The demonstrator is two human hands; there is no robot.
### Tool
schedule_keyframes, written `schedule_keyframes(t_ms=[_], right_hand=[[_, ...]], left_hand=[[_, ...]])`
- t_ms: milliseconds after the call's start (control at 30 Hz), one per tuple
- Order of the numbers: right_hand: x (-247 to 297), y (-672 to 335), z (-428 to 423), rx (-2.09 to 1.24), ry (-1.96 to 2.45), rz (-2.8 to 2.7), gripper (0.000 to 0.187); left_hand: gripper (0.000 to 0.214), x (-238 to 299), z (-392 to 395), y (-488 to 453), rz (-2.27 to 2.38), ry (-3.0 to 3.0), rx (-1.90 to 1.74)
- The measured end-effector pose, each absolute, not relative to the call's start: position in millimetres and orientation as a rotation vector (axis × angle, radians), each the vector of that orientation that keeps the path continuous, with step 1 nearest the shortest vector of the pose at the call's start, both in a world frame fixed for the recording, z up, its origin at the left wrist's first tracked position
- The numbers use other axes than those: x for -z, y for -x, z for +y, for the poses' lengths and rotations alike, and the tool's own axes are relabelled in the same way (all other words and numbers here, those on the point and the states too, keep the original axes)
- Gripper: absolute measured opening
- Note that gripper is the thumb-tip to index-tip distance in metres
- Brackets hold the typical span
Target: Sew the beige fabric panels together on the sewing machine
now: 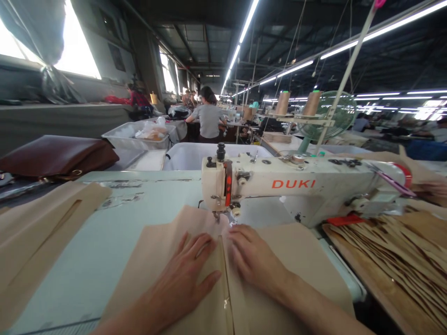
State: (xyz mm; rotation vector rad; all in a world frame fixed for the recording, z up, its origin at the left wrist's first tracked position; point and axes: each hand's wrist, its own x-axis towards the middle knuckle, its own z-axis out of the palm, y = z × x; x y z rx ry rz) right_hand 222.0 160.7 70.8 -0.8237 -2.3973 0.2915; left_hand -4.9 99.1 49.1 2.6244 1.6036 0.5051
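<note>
A large beige fabric piece (pixel 279 246) lies across the sewing machine bed, its far edge under the needle and presser foot (pixel 217 216). Down its middle runs a long slit with a zipper (pixel 225 279), a small pull showing near the front. My left hand (pixel 188 267) rests flat on the fabric left of the zipper, fingers spread. Lying on the cloth to the right of the zipper, my right hand (pixel 253 256) has its fingers stretched toward the needle. Both hands press on the fabric without gripping it. The white sewing machine (pixel 289 181) stands just beyond them.
More beige pieces (pixel 45 223) lie at the left, with a brown leather bag (pixel 57 156) behind. A stack of beige strips (pixel 401 246) sits on a wooden board at right. Thread cones (pixel 282 103) and a green fan (pixel 331 116) stand behind. Another person (pixel 208 116) sits ahead.
</note>
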Motion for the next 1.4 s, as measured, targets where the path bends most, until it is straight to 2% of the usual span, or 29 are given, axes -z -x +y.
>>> schedule_keyframes(t_ms=[167, 367, 600, 967, 1400], right_hand=[[-59, -215, 166, -0.194, 0.818, -2.676, 0.043], [-58, -213, 188, -0.086, 0.842, -2.733, 0.042], [-55, -205, 201, -0.072, 0.816, -2.685, 0.033], [-56, -207, 199, -0.125, 0.848, -2.698, 0.031], [-52, -209, 205, -0.133, 0.796, -2.686, 0.042]], left_hand=[[0.054, -38, 107, 9, 1.633, -2.723, -0.540], [0.057, -34, 130, 10, 1.640, -2.793, -0.522], [0.057, -32, 141, 14, 1.649, -2.795, -0.511], [0.061, -31, 141, 15, 1.634, -2.844, -0.562], [0.057, -43, 143, 12, 1.613, -2.744, -0.461]])
